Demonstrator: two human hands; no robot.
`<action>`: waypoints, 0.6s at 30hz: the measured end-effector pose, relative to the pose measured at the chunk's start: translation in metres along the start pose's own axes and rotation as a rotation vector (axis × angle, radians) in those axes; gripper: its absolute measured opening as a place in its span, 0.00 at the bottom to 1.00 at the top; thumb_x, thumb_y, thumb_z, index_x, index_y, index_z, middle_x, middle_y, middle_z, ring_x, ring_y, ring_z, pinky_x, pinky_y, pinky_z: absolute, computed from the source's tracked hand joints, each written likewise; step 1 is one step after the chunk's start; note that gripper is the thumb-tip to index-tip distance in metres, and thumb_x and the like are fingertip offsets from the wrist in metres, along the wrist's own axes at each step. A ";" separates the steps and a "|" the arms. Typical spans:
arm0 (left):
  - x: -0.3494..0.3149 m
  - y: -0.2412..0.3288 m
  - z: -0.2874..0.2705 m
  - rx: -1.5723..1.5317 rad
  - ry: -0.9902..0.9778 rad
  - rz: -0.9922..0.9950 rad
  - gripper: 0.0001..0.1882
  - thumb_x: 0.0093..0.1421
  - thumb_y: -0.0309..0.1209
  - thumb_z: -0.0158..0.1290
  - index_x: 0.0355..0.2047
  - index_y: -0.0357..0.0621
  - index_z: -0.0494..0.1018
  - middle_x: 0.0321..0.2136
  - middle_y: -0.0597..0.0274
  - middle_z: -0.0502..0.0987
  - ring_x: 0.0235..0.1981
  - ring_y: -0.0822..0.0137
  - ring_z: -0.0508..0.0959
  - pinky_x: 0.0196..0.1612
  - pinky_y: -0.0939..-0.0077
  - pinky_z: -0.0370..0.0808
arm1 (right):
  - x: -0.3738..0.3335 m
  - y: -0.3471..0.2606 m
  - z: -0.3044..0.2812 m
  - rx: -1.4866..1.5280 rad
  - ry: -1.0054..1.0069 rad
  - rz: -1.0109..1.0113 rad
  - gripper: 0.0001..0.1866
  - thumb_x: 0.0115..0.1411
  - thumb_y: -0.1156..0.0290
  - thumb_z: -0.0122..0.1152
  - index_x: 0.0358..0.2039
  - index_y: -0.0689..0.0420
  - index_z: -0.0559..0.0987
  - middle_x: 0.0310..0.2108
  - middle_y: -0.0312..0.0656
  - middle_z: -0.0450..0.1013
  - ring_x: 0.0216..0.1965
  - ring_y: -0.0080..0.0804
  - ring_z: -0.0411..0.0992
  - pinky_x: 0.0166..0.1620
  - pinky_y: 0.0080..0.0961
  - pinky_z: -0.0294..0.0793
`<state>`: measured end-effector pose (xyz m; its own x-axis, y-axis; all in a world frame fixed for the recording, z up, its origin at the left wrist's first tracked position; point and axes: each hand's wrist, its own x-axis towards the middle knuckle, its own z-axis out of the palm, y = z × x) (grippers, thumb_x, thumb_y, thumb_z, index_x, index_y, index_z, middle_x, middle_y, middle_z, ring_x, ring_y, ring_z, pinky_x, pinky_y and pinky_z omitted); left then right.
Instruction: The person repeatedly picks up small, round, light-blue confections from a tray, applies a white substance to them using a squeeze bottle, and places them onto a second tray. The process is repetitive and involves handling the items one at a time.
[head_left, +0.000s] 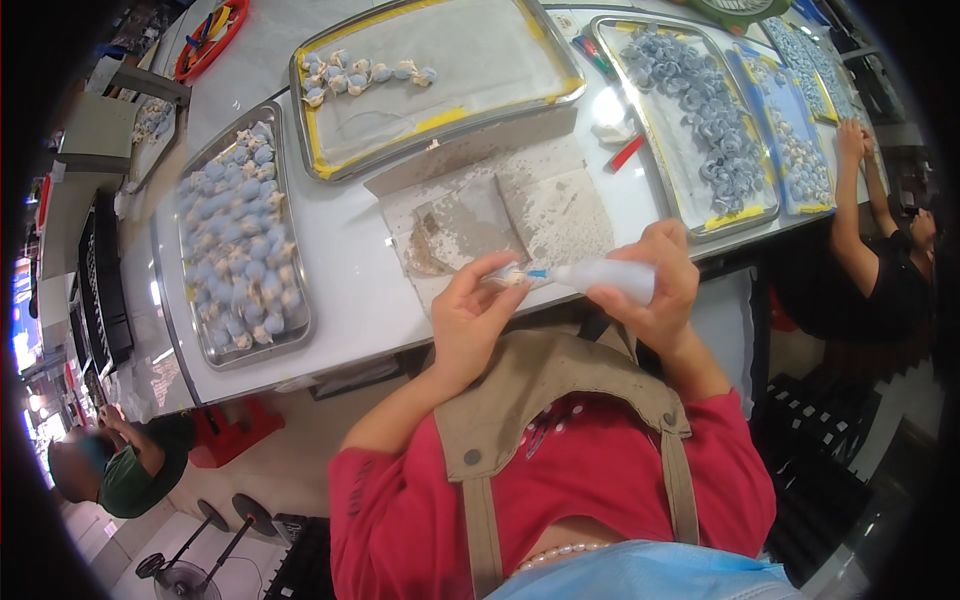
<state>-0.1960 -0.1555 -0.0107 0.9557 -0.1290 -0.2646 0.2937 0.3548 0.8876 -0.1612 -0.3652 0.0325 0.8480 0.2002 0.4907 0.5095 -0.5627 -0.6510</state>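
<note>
My right hand [660,270] is wrapped round a white squeeze bottle [612,277] with a thin blue dispensing tip [538,273]. The bottle lies nearly level, its tip pointing left. Between thumb and fingertips, my left hand [478,310] pinches a small cream-coloured piece [515,276], partly hidden by the fingers. The blue tip meets or nearly meets this piece; I cannot tell which. Both hands are above the near edge of a stained cardboard sheet [570,190] on the white table.
A metal tray [305,335] of blue-grey and cream balls stands left. Behind the cardboard, a paper-lined tray [480,60] holds several more. Rightward are a tray [765,205] of blue-grey cupped pieces and a red tool [627,153]. Another person's hands [852,140] are far right; someone sits left.
</note>
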 end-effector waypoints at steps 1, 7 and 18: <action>-0.001 0.001 0.000 0.005 0.004 -0.006 0.18 0.57 0.17 0.50 0.49 0.32 0.65 0.46 0.54 0.71 0.42 0.68 0.76 0.46 0.78 0.71 | 0.001 -0.001 0.001 -0.008 -0.004 -0.013 0.17 0.36 0.62 0.75 0.23 0.57 0.77 0.19 0.36 0.66 0.27 0.34 0.59 0.33 0.26 0.61; -0.001 0.000 0.001 0.009 0.004 -0.018 0.18 0.56 0.16 0.50 0.49 0.32 0.65 0.45 0.54 0.72 0.42 0.70 0.76 0.45 0.79 0.71 | 0.002 -0.004 0.005 -0.019 0.001 -0.032 0.17 0.36 0.62 0.75 0.22 0.57 0.77 0.19 0.36 0.66 0.27 0.35 0.60 0.32 0.27 0.61; 0.001 0.003 0.000 -0.025 -0.008 -0.028 0.17 0.57 0.21 0.51 0.48 0.34 0.65 0.47 0.52 0.72 0.40 0.69 0.76 0.42 0.81 0.72 | 0.000 0.002 0.004 -0.011 0.020 0.005 0.17 0.36 0.63 0.75 0.22 0.56 0.77 0.18 0.36 0.65 0.27 0.33 0.60 0.32 0.25 0.60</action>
<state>-0.1946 -0.1549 -0.0080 0.9470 -0.1466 -0.2858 0.3205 0.3738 0.8704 -0.1595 -0.3632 0.0296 0.8472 0.1817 0.4992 0.5039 -0.5722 -0.6471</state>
